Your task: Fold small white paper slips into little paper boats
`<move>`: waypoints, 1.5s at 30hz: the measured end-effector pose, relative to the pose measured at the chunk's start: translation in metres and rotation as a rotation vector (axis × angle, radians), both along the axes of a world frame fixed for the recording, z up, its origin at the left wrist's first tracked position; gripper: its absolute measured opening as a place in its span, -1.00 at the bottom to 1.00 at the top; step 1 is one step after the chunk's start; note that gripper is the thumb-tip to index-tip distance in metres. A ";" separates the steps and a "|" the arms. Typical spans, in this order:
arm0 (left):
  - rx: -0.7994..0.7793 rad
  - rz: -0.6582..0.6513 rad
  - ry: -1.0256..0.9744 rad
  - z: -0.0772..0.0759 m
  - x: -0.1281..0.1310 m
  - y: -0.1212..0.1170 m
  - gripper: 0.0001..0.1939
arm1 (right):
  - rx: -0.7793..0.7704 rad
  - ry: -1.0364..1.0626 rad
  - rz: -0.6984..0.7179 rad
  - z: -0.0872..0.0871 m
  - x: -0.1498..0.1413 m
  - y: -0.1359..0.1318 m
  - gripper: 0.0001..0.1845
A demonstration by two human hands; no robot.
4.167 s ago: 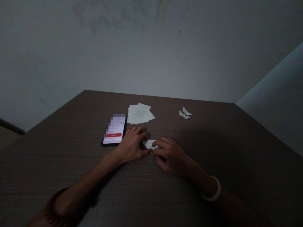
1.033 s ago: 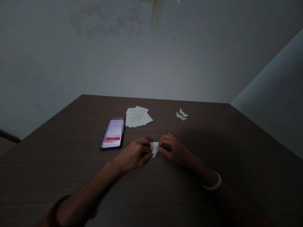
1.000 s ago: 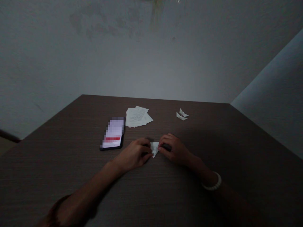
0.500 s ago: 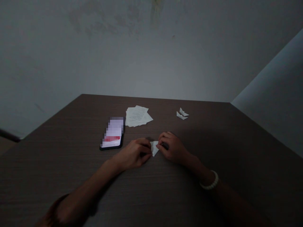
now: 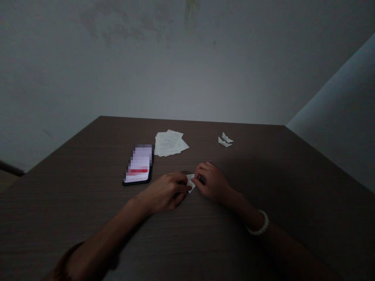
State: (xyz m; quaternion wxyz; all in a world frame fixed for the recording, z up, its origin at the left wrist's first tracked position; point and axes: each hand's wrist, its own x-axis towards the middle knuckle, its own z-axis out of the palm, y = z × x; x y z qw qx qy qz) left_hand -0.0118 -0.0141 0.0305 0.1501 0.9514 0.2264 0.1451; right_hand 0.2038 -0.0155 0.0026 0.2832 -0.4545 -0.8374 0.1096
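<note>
A small folded piece of white paper [image 5: 191, 182] lies low over the tabletop between my two hands, partly hidden by the fingers. My left hand [image 5: 168, 191] grips its left side, thumb and fingers closed together on it. On the right side, my right hand [image 5: 211, 181] pinches the paper near its upper edge. The lower tip of the paper shows below the fingertips, narrowing to a point. Two small folded paper boats [image 5: 225, 140] stand close together farther back, to the right of my hands.
A phone [image 5: 138, 164] with a lit, blurred screen lies left of my hands. Behind it, a loose stack of printed paper sheets [image 5: 170, 143] rests on the dark wooden table [image 5: 193, 242]. A stained wall [image 5: 187, 78] rises behind the table's far edge.
My left thumb has shifted right and slightly up over the folded paper, covering more of it. My right hand keeps its pinch, nearly unmoved. The phone, sheets and paper boats stay in place.
</note>
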 end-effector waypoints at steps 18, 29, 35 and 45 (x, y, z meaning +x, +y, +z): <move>0.001 -0.016 0.009 0.003 0.001 0.000 -0.74 | 0.016 0.013 -0.041 0.000 -0.002 -0.003 -0.88; -0.059 -0.037 -0.028 0.005 0.001 0.000 -0.67 | -0.004 0.004 -0.058 0.000 -0.002 -0.003 -0.89; -0.079 -0.020 -0.051 0.005 0.003 0.002 -0.72 | 0.000 -0.004 -0.065 0.000 -0.003 -0.004 -0.89; -0.025 -0.023 -0.022 0.005 0.002 0.001 -0.74 | 0.029 0.008 -0.060 -0.004 -0.003 -0.003 -0.88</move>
